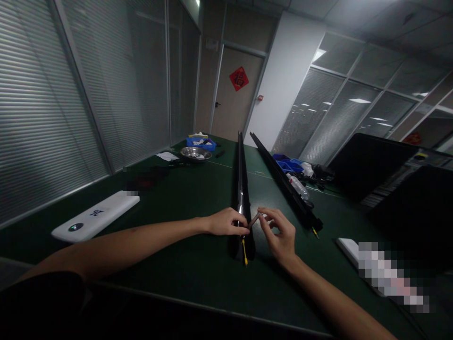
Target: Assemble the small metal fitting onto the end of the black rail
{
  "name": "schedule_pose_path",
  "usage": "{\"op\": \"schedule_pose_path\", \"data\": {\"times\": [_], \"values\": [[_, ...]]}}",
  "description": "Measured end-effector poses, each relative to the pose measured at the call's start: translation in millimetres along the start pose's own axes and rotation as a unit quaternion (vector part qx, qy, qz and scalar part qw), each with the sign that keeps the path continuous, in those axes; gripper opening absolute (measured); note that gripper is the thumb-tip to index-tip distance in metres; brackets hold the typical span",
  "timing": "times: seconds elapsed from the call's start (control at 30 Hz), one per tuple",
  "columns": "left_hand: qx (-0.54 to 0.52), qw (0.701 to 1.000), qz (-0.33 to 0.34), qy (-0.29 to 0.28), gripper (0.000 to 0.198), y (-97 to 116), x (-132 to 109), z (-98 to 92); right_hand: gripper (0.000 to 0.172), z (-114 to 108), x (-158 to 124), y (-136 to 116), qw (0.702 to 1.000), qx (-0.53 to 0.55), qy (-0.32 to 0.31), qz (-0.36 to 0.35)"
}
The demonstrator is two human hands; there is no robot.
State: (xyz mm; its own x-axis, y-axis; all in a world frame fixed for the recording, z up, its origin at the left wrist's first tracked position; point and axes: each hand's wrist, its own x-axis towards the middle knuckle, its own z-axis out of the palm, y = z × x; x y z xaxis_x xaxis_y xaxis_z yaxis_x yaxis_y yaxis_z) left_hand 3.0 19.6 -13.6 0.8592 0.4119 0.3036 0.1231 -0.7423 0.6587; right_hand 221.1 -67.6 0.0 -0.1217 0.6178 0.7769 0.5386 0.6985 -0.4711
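A long black rail (241, 182) runs away from me along the green table (184, 208). My left hand (228, 222) is closed over its near end, fingers bent across the top and side. From that end sticks a short yellow cable (245, 252). Right of the rail, my right hand (281, 233) pinches a short, thin greyish-brown strip (254, 219) between thumb and fingertips. The strip's lower end meets the rail's right side beside my left fingertips; its exact kind is too small to tell.
A second black rail (286, 184) lies to the right, near a plastic bottle (298, 186) and blue bins (286, 163). A metal bowl (196, 154) and a blue basket (201, 143) stand at the far left. White devices (97, 217) flank me; dark monitors (375, 163) stand right.
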Motion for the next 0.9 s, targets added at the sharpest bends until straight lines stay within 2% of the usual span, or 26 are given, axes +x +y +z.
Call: {"op": "schedule_pose_path", "data": {"times": [0.43,0.57,0.67,0.8,0.9], "values": [[-0.010,1.000,0.006,-0.011,0.031,3.1,-0.6,-1.8,0.018,0.5,-4.5,3.9,1.000,0.017,-0.008,-0.003],[-0.041,0.999,-0.002,-0.013,0.028,2.3,-0.7,-1.4,0.026,1.5,-7.6,7.6,0.999,0.025,-0.012,0.020],[-0.094,0.995,-0.025,-0.011,0.028,1.9,-1.3,-1.2,0.029,1.1,-6.9,7.9,1.000,0.020,-0.007,0.015],[-0.168,0.981,-0.096,-0.029,0.036,0.9,-2.4,-2.2,0.021,-0.2,-4.6,5.9,1.000,0.021,0.006,-0.004],[-0.192,0.974,-0.118,-0.028,0.039,0.1,-2.2,-2.3,0.017,-1.2,-5.7,6.2,0.998,0.052,0.007,0.017]]}}
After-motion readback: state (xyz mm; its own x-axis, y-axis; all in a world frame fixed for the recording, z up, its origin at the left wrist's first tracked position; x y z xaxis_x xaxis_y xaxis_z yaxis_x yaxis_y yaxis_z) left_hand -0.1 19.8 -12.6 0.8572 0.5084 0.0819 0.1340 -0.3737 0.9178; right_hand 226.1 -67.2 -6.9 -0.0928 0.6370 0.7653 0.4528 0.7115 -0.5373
